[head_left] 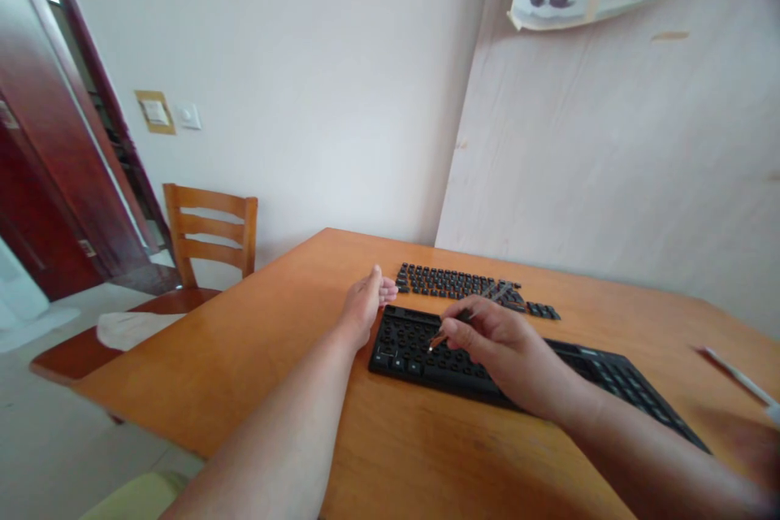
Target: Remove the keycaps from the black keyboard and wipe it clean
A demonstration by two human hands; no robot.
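Observation:
A black keyboard point(448, 374) lies on the wooden table in front of me. Much of its left part shows bare key mounts; a few keycaps sit at its lower left corner, and the number pad at the right has keys. My right hand point(493, 341) is closed around a thin, stick-like tool point(436, 339) with a clear rear end. The tool's tip points down at the bare mounts; I cannot tell whether it touches them. My left hand point(366, 301) rests beside the keyboard's upper left corner, fingers stretched out. Loose black keycaps point(451, 283) stand in rows behind the keyboard.
The wooden table point(280, 333) meets a white wall at the back. A slim white and reddish stick point(740, 378) lies at the right. A wooden chair point(210, 223) with a white cloth or bag point(137, 329) on its seat stands beyond the left edge.

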